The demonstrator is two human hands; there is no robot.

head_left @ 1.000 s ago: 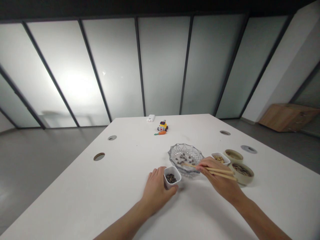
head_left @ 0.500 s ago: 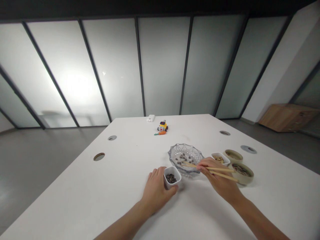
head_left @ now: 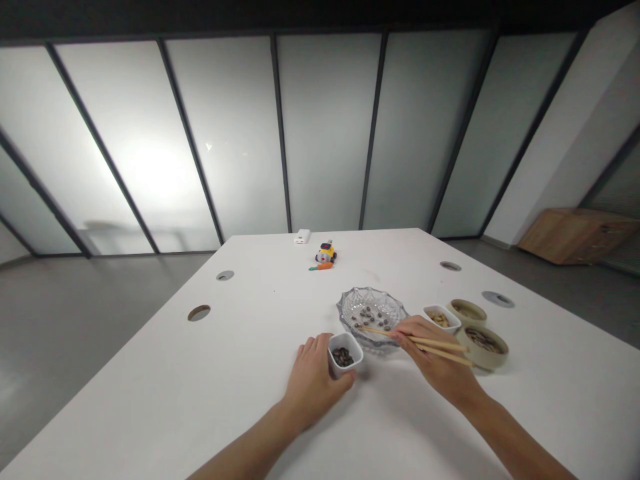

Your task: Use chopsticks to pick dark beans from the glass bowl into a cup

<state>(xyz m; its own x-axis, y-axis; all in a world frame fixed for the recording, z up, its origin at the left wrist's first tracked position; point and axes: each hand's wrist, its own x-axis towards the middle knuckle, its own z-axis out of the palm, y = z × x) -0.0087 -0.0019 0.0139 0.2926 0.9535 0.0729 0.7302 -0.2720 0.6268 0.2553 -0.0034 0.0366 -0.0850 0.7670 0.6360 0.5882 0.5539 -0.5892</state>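
My left hand (head_left: 317, 380) is wrapped round a small white square bowl (head_left: 354, 368), thumb at its near side and fingers at its far left. Dark seeds (head_left: 343, 357) lie inside that bowl. In my right hand (head_left: 430, 353) is a pair of wooden chopsticks (head_left: 443, 351), held over the near right rim of a clear glass bowl (head_left: 344, 308). Their tips are low inside the glass bowl, close to several scattered dark seeds (head_left: 367, 313). Whether the tips pinch a seed I cannot tell.
Right of the glass bowl stand a white dish (head_left: 455, 323) of pale brown pieces and two beige round bowls (head_left: 500, 357) (head_left: 480, 310). Farther back sit a yellow toy car (head_left: 326, 252), an orange carrot-shaped item (head_left: 324, 266) and a white box-like device (head_left: 302, 237). Round holes (head_left: 199, 313) pierce the white table (head_left: 250, 333).
The chopstick tips have shifted slightly left and toward me inside the glass bowl, with my right hand moving a little left. My left hand keeps its hold on the white bowl.
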